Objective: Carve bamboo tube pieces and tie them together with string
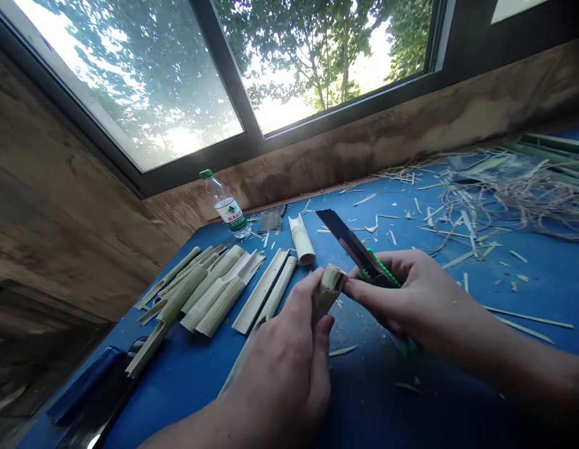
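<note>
My left hand (284, 349) is closed round a short piece of split bamboo (327, 288), holding it upright over the blue table (364, 399). My right hand (406, 296) grips a green utility knife (359, 252). Its dark blade is extended and points up and away to the left, just past the bamboo's top end. My right thumb tip touches the top of the bamboo piece.
Several split bamboo slats (214, 290) lie in a row at the left. A short white tube (302, 240) and a plastic water bottle (225, 206) stand behind them. Shavings and strips (505, 193) cover the right. A dark blue tool (97, 393) lies at the near left edge.
</note>
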Demonstrator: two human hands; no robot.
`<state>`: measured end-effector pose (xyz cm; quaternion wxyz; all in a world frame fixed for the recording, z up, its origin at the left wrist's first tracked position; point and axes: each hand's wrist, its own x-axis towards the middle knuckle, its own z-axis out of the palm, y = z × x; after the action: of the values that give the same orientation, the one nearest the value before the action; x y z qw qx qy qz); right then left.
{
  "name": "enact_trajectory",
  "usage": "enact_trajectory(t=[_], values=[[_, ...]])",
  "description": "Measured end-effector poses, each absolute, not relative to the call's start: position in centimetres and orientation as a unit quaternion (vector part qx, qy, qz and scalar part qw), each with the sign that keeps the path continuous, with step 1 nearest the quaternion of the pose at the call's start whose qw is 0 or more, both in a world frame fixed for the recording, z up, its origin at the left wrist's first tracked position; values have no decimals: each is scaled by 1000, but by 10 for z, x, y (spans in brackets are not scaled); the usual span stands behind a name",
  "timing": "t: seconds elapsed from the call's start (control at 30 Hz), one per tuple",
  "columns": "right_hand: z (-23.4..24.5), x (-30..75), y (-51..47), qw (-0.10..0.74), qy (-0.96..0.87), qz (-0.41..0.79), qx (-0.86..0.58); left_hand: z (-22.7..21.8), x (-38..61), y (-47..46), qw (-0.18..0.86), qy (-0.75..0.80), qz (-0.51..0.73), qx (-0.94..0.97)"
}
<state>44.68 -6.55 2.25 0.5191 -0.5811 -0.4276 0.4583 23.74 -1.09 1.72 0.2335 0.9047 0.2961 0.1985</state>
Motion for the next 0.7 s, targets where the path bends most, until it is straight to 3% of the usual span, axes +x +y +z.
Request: enact_trajectory(t=[0.47, 0.7], values=[[24, 448, -63, 518, -386, 543, -537, 15, 239, -12, 224, 295, 202, 907], [29, 454, -61, 496, -459, 422, -605, 25, 239, -6, 342, 324, 188, 862]])
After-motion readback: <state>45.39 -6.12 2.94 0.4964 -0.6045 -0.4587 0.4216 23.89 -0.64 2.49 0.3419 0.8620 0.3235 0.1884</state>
